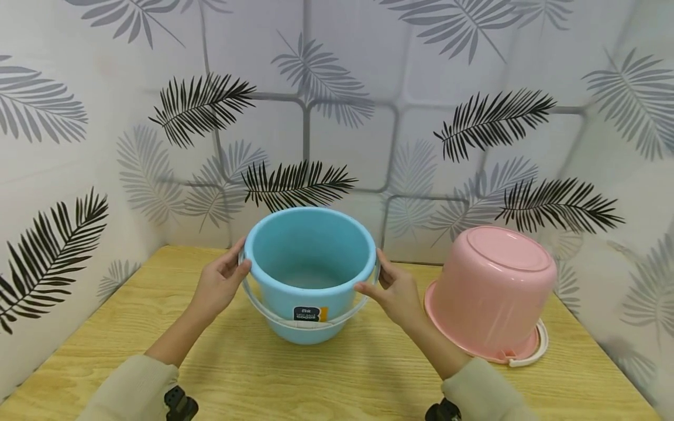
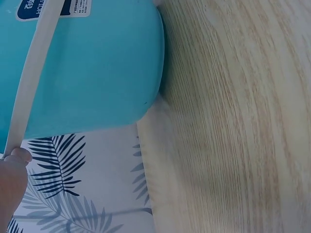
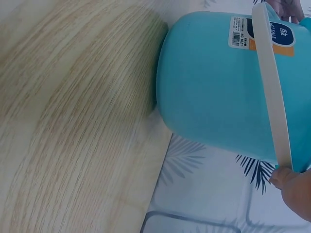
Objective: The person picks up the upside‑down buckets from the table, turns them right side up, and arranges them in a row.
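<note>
A light blue bucket (image 1: 310,251) stands upright on the wooden table, its mouth facing up. Its white handle (image 1: 308,324) hangs down across the front, below a dark and orange label (image 1: 308,314). My left hand (image 1: 220,282) grips the rim on the left side, thumb near the top edge. On the opposite side, my right hand (image 1: 396,290) holds the rim with its thumb over the front and fingers behind. Both wrist views show the bucket's smooth wall, with the left thumb (image 2: 20,155) and right thumb (image 3: 281,177) by the handle's ends.
Right of my right hand, a pink bucket (image 1: 489,292) stands upside down, its pale handle (image 1: 534,354) lying at the base. The wood-grain table (image 1: 295,386) reaches back to a wall covering (image 1: 347,152) with leaf prints.
</note>
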`<state>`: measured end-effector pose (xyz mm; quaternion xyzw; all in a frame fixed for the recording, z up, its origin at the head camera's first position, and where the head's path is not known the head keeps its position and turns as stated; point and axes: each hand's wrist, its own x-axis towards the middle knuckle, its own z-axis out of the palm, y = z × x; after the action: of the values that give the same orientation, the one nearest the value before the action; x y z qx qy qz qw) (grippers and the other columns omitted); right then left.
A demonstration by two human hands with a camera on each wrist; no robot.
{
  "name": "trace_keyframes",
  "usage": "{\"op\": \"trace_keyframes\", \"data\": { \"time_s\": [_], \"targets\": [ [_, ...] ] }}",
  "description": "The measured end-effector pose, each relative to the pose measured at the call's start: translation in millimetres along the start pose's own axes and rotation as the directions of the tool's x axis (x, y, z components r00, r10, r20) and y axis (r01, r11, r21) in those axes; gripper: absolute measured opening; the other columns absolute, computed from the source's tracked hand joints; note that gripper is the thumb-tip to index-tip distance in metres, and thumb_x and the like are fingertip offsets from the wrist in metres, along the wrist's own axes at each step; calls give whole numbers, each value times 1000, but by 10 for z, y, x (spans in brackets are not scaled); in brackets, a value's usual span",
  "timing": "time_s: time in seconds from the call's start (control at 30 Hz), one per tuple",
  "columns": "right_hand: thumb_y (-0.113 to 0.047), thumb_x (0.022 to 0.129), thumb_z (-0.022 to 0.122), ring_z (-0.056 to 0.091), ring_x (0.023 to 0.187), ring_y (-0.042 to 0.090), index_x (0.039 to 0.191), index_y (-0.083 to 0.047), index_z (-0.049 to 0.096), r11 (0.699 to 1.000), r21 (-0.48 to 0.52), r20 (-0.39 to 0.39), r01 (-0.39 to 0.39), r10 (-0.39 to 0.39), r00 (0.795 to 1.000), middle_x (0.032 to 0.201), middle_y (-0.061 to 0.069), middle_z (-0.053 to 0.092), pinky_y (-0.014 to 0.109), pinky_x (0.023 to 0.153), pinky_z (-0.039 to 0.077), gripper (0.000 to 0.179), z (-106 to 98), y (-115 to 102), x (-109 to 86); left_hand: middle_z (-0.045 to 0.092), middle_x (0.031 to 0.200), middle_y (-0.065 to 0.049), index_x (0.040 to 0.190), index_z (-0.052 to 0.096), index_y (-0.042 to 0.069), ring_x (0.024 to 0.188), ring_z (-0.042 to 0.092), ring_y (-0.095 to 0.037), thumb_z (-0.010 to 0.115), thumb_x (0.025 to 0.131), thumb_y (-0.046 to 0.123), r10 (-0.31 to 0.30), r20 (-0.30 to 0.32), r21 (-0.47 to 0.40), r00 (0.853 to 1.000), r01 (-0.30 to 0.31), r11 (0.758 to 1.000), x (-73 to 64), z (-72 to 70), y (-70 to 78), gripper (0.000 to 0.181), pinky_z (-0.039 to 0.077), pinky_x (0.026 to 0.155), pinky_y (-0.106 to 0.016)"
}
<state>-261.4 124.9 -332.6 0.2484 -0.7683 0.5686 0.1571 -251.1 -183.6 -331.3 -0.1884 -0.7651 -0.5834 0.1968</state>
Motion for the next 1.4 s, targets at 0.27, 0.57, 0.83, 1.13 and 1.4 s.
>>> {"op": "trace_keyframes", "data": {
  "time_s": [0.27,0.57,0.83,1.13,1.4],
  "targets": [
    [-23,74,75,36,130,33,138,11,29,999,-42,-7,-24,24,1000,143,26,31,36,100,38,86,67,30,58,37,143,-25,141,32,-6,128,41,-36,49,96,13,-51,6,27,999,51,998,64,-15,-81,51,40,87,-3],
    [-26,75,74,37,130,32,139,10,29,995,-72,-14,-62,61,998,144,25,31,36,101,38,86,117,34,151,34,145,-23,141,30,-6,132,37,-35,46,98,16,-99,4,50,995,99,994,139,-31,-145,51,38,93,-6],
    [-34,75,74,35,133,30,140,7,29,990,-108,-19,-89,87,996,145,22,31,37,102,37,89,175,7,223,27,149,-22,142,27,-6,138,27,-36,37,101,22,-127,11,70,992,126,989,201,-55,-129,51,27,111,-45],
    [-38,75,72,33,135,31,140,5,32,979,-180,-5,-93,94,996,146,21,32,39,103,38,88,231,21,334,19,152,-20,145,21,-4,142,16,-34,33,102,27,-197,42,67,979,194,979,284,-119,-122,54,19,115,-47],
    [-36,75,73,34,135,31,140,6,32,981,-178,4,-70,72,997,145,20,34,38,104,37,88,275,37,404,17,153,-19,146,18,-2,143,14,-32,32,102,26,-256,23,43,966,255,966,350,-139,-124,54,17,117,-45]
  ]
}}
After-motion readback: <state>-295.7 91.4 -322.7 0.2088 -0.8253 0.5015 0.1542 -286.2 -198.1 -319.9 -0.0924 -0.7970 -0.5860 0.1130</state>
